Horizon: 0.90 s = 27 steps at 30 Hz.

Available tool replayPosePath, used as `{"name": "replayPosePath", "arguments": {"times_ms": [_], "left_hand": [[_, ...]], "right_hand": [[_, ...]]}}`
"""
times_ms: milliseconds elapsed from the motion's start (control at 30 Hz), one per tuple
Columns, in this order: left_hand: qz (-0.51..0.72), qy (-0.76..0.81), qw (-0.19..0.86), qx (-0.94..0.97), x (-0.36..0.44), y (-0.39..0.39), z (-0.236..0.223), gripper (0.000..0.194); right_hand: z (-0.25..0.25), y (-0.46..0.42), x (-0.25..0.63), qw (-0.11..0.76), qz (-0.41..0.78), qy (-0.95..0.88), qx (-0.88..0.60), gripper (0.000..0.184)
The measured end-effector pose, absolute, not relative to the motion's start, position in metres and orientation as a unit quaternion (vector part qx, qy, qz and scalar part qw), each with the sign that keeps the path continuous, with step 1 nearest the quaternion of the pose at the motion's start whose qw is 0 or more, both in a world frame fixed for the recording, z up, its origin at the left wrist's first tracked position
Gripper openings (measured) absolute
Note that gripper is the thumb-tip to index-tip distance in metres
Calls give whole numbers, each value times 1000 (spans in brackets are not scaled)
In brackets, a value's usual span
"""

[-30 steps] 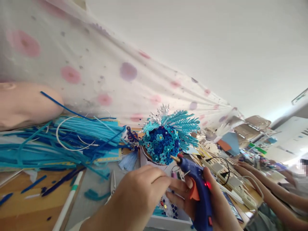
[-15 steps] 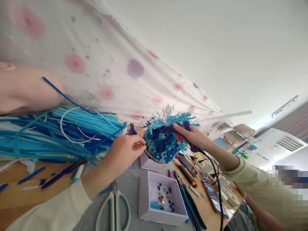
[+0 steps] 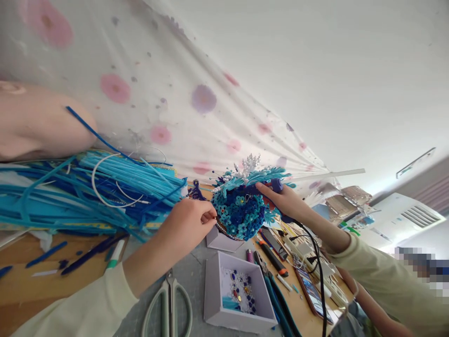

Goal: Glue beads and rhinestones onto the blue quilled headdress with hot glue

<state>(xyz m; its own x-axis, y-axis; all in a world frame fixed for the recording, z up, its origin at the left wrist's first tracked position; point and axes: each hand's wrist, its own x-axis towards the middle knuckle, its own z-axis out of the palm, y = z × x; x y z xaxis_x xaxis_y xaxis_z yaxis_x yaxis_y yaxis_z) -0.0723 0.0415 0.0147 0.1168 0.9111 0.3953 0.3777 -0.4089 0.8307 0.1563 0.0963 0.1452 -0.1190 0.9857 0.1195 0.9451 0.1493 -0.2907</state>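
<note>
A round ornament of blue and turquoise flowers (image 3: 238,217), with white sprigs and turquoise fronds on top, stands over a white box (image 3: 219,239). My left hand (image 3: 191,219) is at its left edge, thumb and finger pinched together. Whatever tiny thing sits between those fingertips is too small to name. My right hand (image 3: 289,202) grips a dark blue hot glue gun (image 3: 275,186), its front end pointing left over the flowers. A black cord (image 3: 320,271) trails down from the gun.
An open white box (image 3: 242,323) of beads stands in front, with scissors (image 3: 170,299) beside it. Pliers (image 3: 280,297), a utility knife (image 3: 273,257), a phone (image 3: 312,292) and a power strip (image 3: 329,278) lie right. Blue strips (image 3: 115,173) heap at left, near another person's bare skin (image 3: 45,121).
The whole view has shifted slightly. Both hands keep their places at the ornament; the glue gun seems turned a little, and my left fingertips stay by the ornament's edge.
</note>
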Motion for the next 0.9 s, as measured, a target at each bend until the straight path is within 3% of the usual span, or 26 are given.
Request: {"name": "replayPosePath", "arguments": {"times_ms": [567,733,900], "left_hand": [[480,450,278,700,-67,40,11,13],[493,446,295,686,-68,38,12,12],[510,442,333,658,-65,37,8,12]], "right_hand": [[149,91,157,116,52,-770,-625,69],[152,89,153,163,102,-759,-622,67],[148,77,177,265,145,-729,-614,66]]}}
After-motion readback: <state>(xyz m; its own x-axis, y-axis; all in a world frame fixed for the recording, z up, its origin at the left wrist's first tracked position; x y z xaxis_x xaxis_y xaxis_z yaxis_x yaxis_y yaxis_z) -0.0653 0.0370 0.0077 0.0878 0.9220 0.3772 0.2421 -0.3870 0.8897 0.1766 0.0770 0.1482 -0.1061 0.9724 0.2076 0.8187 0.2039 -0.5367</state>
